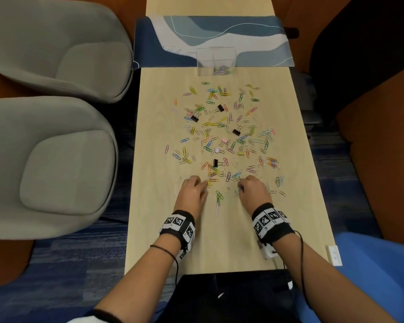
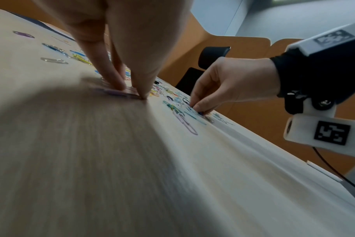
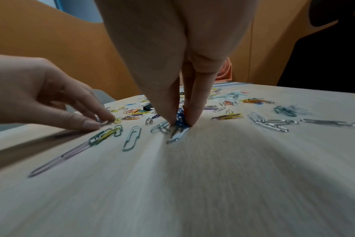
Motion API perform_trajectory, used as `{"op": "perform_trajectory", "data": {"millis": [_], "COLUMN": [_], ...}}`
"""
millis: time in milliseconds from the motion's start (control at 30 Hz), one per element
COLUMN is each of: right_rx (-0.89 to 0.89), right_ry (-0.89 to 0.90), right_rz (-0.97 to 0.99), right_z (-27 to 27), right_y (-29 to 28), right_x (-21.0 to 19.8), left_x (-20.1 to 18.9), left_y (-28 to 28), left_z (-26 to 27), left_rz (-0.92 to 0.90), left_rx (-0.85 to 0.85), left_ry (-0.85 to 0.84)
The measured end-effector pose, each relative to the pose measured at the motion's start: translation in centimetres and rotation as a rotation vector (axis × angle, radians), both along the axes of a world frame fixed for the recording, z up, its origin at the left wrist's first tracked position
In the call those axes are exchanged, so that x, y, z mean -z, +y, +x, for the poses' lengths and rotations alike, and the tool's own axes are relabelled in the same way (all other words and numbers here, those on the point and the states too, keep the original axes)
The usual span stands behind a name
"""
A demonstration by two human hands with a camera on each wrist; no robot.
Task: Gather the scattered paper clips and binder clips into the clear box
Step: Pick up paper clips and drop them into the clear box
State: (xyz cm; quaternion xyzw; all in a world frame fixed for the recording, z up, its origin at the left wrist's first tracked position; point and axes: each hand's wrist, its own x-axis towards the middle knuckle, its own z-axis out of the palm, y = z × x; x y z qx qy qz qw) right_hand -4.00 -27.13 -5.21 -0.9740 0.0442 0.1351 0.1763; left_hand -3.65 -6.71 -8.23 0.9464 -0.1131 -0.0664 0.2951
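Coloured and silver paper clips (image 1: 222, 136) lie scattered over the pale wooden table (image 1: 296, 183), with black binder clips (image 1: 217, 162) and pink ones (image 1: 224, 141) among them. The clear box (image 1: 216, 61) stands at the far end and holds a few clips. My left hand (image 1: 203, 183) is at the near edge of the scatter; in the left wrist view its thumb and finger (image 2: 132, 93) pinch purple paper clips (image 2: 116, 92) against the table. My right hand (image 1: 240, 185) pinches a bunch of blue paper clips (image 3: 180, 121) between thumb and forefinger.
A blue patterned mat (image 1: 215, 38) lies under the box's far side. Two grey armchairs (image 1: 51, 159) stand left of the table, and orange partitions (image 1: 371, 148) close the right. A long purple clip (image 1: 217, 209) and a green one (image 1: 219, 194) lie between my hands.
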Motion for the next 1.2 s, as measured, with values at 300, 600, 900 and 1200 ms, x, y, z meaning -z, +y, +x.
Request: {"op": "perform_trajectory", "data": {"millis": [300, 600, 900, 1200], "right_rx": [0.231, 0.364, 0.511, 0.452], "right_ry": [0.034, 0.133, 0.256, 0.185], "right_rz": [0.185, 0.381, 0.912, 1.224], "right_z": [0.7, 1.5, 3.2, 11.2], "right_y": [-1.4, -3.3, -5.1, -6.3], "right_x": [-0.3, 0.4, -3.9, -11.4], "left_x": [-0.5, 0.1, -3.6, -13.0], "left_y": [-0.1, -1.2, -0.6, -1.9], "left_z": [1.4, 4.3, 6.3, 16.4], "left_rz": [0.117, 0.165, -0.134, -0.649], "left_rx": [0.128, 0.208, 0.118, -0.053], "left_ry": [0.041, 0.048, 0.182, 0.203]}}
